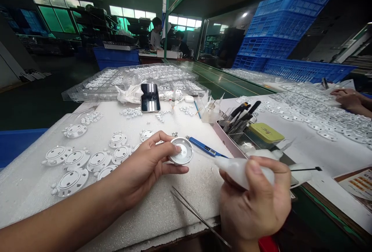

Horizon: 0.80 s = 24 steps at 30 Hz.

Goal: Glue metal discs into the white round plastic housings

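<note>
My left hand [151,159] grips a small round white cup-shaped part [186,157], its hollow side facing me and the thumb pressed inside. In my right hand [255,201] is a white squeeze bottle [236,170], its thin nozzle pointing left at the part's rim; whether the tip touches cannot be made out. Metal tweezers [192,209] lie below, between my hands. A blue pen-like tool [205,146] rests just behind the held part. To the left of my left hand, several white disc-shaped parts [100,161] with small knobs lie on the white foam board [37,197].
Behind are a phone [150,97], crumpled tissue [130,94] and clear trays [99,79] of small white pieces. At right stand a tool box [229,139] and a yellow-green tin [266,132]. Another person's hand [348,97] is at far right, near stacked blue crates [276,31].
</note>
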Motion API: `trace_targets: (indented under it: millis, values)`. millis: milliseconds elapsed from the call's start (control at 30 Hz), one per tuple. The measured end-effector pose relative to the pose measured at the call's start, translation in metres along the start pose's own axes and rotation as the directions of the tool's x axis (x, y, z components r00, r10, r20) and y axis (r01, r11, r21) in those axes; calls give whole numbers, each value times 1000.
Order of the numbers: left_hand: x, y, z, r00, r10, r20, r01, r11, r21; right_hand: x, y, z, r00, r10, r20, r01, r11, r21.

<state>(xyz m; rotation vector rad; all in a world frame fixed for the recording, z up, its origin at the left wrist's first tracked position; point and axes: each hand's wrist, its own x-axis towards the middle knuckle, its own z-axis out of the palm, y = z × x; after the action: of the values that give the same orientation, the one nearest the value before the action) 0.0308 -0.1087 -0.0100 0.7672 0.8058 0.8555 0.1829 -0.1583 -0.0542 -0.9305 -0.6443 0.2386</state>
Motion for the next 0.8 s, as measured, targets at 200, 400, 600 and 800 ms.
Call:
trace_targets:
  millis: [200, 400, 600, 800]
  values:
    - [-4, 3, 0, 998, 24, 51, -19, 997, -79, 9, -8, 6, 975, 159, 158, -194, 950, 245]
    - [-4, 2, 1, 995, 40, 94, -30, 994, -101, -3, 12, -6, 787, 382, 484, -358, 922, -146]
    - [-6, 4, 3, 998, 32, 62, -25, 993, -111, -13, 24, -20, 768, 299, 566, -40, 905, -424]
    - [-6, 3, 3, 998, 49, 32, -48, 998, -39, -18, 4, -25, 835, 191, 516, 57, 903, -426]
